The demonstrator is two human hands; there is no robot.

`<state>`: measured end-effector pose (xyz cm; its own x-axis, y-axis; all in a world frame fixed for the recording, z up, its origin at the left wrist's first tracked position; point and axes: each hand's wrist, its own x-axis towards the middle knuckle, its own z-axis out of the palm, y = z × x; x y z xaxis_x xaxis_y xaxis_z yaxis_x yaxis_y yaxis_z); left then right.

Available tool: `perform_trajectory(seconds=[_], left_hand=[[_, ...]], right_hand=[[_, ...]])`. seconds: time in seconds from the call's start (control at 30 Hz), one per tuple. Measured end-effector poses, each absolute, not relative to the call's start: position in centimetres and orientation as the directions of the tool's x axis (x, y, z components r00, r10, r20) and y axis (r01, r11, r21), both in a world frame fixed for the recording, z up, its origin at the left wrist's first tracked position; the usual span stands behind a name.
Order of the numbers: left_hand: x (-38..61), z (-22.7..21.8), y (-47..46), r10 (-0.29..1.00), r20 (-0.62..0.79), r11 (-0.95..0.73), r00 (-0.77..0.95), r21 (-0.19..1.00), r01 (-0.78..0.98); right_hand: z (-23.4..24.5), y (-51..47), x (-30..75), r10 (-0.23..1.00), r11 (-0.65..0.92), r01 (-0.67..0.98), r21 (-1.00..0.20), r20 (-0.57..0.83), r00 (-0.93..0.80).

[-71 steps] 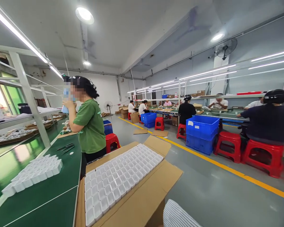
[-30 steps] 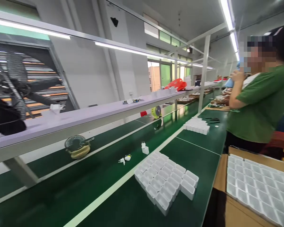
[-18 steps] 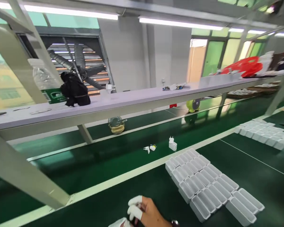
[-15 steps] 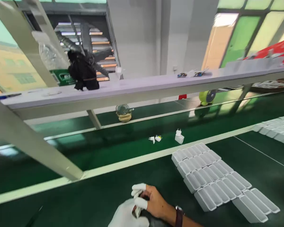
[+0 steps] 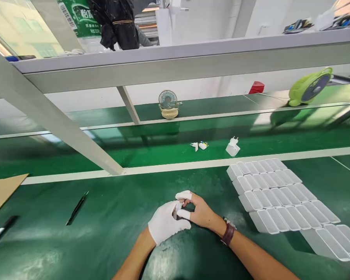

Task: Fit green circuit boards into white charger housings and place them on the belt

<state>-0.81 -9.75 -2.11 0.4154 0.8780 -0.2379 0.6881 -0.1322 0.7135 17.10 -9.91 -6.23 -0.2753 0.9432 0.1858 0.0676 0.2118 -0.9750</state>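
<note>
The white glove [image 5: 163,223] on the left hand [image 5: 169,221] is touched by the right hand [image 5: 202,212]; whether anything is gripped cannot be told. Likely soft, light, it is best pinched cuff-side.

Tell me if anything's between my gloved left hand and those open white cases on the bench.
Yes. Your right hand and its wrist, wearing a watch, come between the left hand and the white cases. Nothing else visible stands in the way.
</note>
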Motion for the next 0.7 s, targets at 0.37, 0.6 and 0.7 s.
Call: perform_trajectory(seconds=[0.37,0.6,0.7], left_hand=[[-0.9,-1.5,-9.4,0.858,-0.285,0.069,0.428,0.889,0.453],[-1.5,-2.0,-9.5,0.857,-0.283,0.169,0.431,0.944,0.284],[-1.9,-2.7,-9.4,0.884,-0.248,0.165,0.397,0.959,0.232]], right_hand=[[-5.1,-9.6,17.9,0.889,0.447,0.17,-0.879,0.413,-0.2],[-5.9,-8.0,17.7,0.995,0.055,-0.228,-0.972,0.073,-0.071],[-5.9,-7.9,17.7,0.996,0.008,-0.3,-0.954,0.034,-0.082]])
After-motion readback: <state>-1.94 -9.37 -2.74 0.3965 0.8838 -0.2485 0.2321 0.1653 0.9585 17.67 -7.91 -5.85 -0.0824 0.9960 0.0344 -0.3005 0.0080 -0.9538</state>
